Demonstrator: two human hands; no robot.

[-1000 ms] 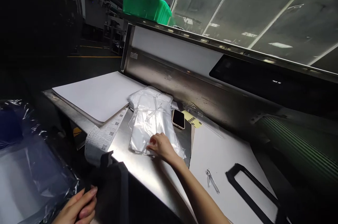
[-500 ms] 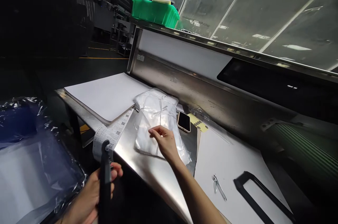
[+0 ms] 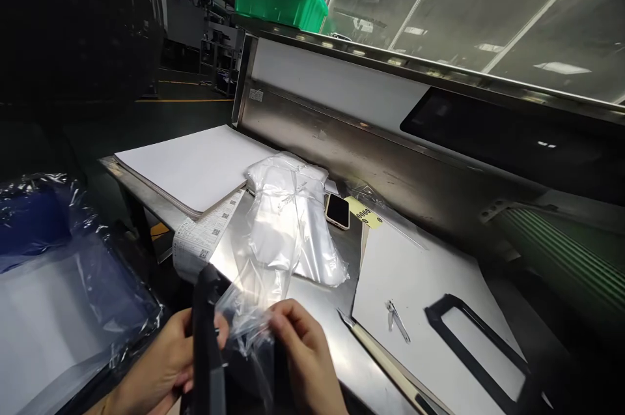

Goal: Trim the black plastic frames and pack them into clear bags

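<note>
My left hand [image 3: 170, 353] is closed around a long black plastic part [image 3: 205, 340], seen nearly edge-on and upright at the bottom of the view. My right hand [image 3: 307, 350] pinches the gathered edge of a thin clear plastic bag [image 3: 263, 265] between thumb and fingers. This bag hangs between my hands, beside the black part, and its far end still lies over a tied stack of clear plastic bags [image 3: 319, 239] on the metal bench. Whether my left fingers also touch the bag, I cannot tell.
White sheets [image 3: 195, 164] are stacked at the bench's left, above a printed label strip [image 3: 208, 236]. Right of the bags are a phone [image 3: 337, 212], a yellow card [image 3: 364, 212], a pale-handled knife [image 3: 378, 353], nail clippers [image 3: 399, 322] and a black frame [image 3: 476, 353]. A plastic-lined blue bin [image 3: 36, 226] stands left.
My right hand has moved down and towards me from the stack, drawing a clear bag to the black part. The knife, previously out of sight, now shows. My left hand keeps its hold.
</note>
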